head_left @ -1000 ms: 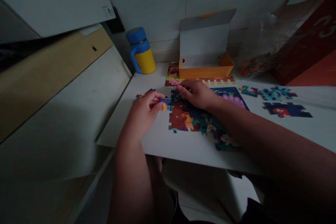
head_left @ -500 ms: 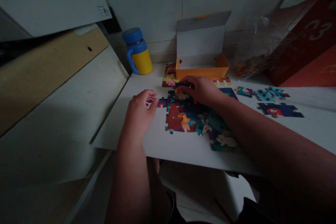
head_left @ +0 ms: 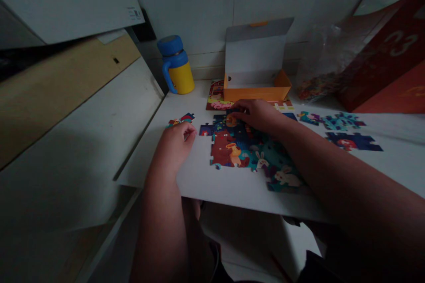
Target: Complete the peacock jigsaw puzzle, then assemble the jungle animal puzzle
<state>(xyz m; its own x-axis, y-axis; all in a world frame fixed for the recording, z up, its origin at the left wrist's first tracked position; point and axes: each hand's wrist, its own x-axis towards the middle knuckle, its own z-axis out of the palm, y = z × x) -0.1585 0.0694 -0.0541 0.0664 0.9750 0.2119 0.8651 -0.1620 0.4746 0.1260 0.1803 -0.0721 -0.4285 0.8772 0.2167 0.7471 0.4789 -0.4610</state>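
Observation:
A partly assembled jigsaw puzzle lies on the white table, with a bear, a honey pot and rabbits on a dark ground. My right hand reaches over its upper part, thumb and fingers closed on a puzzle piece with an orange shape, at the puzzle's top edge. Its fingertips partly hide that piece. Just left of the puzzle, my left hand is curled, fingers and thumb together, with nothing visible in it. Beyond its knuckles are a few loose pieces. A dark piece juts out at the puzzle's left side.
Behind the puzzle stands an open orange box on a picture sheet. A blue and yellow mug is at the back left. Joined pieces lie right, before a clear bag and a red box.
My left hand has drawn slightly left, away from the puzzle, and its fingers have closed, uncovering loose pieces behind it. My right hand stays over the puzzle's top edge.

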